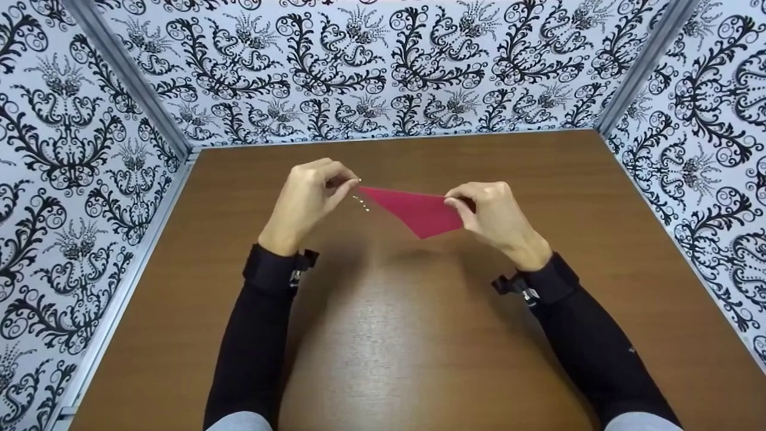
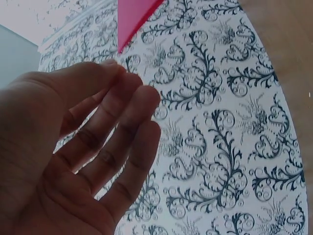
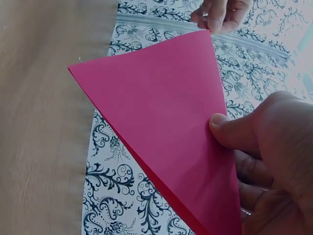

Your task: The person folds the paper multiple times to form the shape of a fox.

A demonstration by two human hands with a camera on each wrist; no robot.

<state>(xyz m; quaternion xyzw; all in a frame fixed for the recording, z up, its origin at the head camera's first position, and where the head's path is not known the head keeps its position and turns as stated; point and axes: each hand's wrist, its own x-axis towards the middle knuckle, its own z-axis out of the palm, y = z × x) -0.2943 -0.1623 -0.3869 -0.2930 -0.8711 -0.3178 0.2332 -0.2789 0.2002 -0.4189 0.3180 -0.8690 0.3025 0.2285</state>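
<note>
A sheet of pink-red paper point(image 1: 422, 211), folded into a triangle, hangs in the air above the table between both hands. My right hand point(image 1: 494, 215) pinches its upper edge, with the thumb point(image 3: 222, 129) on the near face and the fingers behind. At the left corner of the paper, the thumb and fingertips of my left hand point(image 1: 311, 194) come together in a pinch. In the left wrist view only the tip of the paper point(image 2: 134, 19) shows, just above the left fingertips. The right wrist view shows a slightly parted layer along the paper's lower edge.
The brown wooden table point(image 1: 383, 359) lies below both hands. Black-and-white patterned panels point(image 1: 359, 66) stand at the back and both sides, with metal rails at the corners. Small bright specks point(image 1: 361, 204) show near the left hand; I cannot tell what they are.
</note>
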